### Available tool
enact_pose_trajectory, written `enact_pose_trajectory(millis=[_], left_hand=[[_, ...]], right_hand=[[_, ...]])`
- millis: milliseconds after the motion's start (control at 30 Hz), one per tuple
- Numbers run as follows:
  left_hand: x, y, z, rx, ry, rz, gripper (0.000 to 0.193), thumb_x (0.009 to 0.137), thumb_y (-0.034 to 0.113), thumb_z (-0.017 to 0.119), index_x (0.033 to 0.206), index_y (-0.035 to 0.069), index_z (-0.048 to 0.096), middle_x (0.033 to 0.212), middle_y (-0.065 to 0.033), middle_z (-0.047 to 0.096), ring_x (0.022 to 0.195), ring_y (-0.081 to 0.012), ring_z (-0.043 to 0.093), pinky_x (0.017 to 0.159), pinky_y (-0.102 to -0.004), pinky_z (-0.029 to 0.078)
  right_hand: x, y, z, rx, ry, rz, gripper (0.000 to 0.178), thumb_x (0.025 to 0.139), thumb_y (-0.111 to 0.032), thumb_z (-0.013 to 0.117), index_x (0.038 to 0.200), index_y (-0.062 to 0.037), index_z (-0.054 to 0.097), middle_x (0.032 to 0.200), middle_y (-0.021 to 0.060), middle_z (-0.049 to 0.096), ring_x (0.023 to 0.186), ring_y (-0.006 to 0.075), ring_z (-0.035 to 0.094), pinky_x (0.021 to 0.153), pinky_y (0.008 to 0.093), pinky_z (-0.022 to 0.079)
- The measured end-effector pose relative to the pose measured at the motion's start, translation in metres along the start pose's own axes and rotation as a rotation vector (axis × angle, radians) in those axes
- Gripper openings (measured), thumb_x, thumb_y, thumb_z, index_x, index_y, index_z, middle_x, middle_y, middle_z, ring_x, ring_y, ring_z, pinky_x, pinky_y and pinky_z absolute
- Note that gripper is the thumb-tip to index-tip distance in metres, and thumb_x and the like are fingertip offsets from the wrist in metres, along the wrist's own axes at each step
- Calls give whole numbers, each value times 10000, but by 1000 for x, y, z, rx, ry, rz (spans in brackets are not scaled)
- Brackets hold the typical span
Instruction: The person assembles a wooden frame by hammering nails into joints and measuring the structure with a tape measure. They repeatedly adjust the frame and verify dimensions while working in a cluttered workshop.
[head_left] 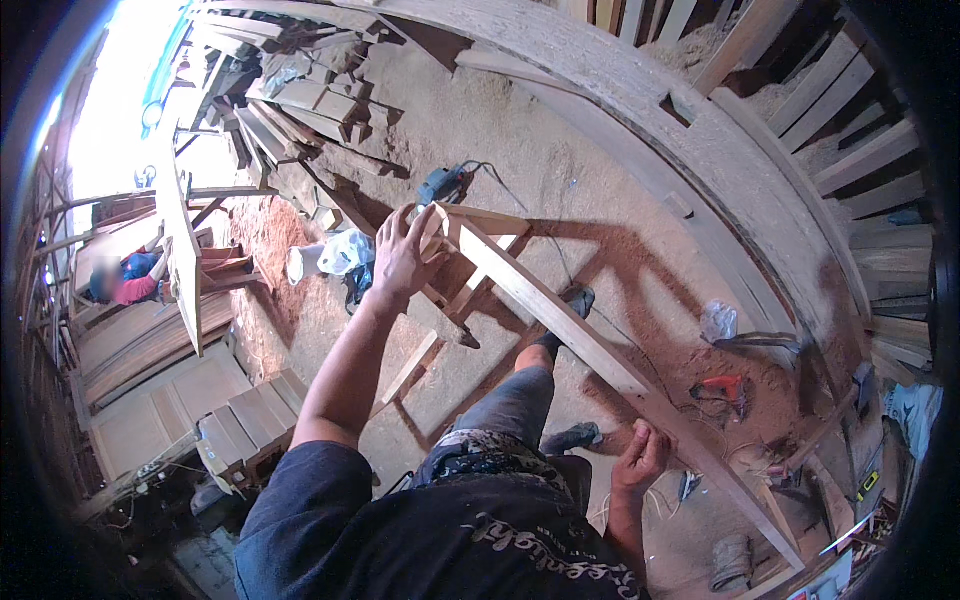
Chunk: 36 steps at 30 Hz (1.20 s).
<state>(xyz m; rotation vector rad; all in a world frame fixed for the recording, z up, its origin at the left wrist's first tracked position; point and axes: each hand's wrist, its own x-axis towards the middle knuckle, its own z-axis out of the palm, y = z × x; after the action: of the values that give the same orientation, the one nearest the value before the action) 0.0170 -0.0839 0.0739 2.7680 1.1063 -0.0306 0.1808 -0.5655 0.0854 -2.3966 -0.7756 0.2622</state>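
A long pale wooden beam (560,318) runs from the middle of the view down to the lower right, joined at its far end to shorter pieces as part of a wooden frame. My left hand (403,252) is stretched forward, its fingers and thumb bent around the frame's far corner. Nearer my body, my right hand (641,460) has its fingers curled closed against the beam's near edge, with part of the grip hidden. A blue power tool (441,186) with a cord lies on the floor just beyond the far corner.
Stacked timber (310,105) lies far left, and a large curved plank (600,85) arcs along the far right. A red power tool (722,392) and trailing cords lie in sawdust on the right. Another person (135,282) is at the left beside boards. A white container (303,264) stands left of centre.
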Motion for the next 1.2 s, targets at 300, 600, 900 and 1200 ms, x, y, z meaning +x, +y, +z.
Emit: enact_pose_trajectory(millis=[300,600,900,1200], left_hand=[[75,-25,7,72,-283,406,599,653,274,830,1216,129,686,1358,-93,584,1358,-326,457,1149,-499,335],[97,-33,11,-10,-508,493,653,657,279,839,1259,113,650,1358,-82,614,1342,-280,495,1156,-474,348],[86,-46,18,3,-236,589,627,642,283,850,1218,130,655,1273,-43,645,1300,-257,523,1140,-482,353],[2,-36,15,-131,241,112,453,790,308,812,1122,70,616,1131,-141,620,1085,-354,583,947,-479,449]], right_hand=[[42,7,17,-252,-190,174,594,822,-344,812,1308,-89,585,1296,120,600,1262,351,523,1127,574,291],[39,21,31,-282,-261,261,626,783,-344,833,1312,-129,577,1307,109,597,1284,348,511,1150,599,240],[32,23,33,-293,-238,257,646,781,-364,834,1323,-141,560,1314,115,589,1293,351,509,1142,630,247],[24,26,35,-314,-224,240,638,806,-435,805,1324,-155,560,1288,134,605,1267,374,513,1118,607,291]])
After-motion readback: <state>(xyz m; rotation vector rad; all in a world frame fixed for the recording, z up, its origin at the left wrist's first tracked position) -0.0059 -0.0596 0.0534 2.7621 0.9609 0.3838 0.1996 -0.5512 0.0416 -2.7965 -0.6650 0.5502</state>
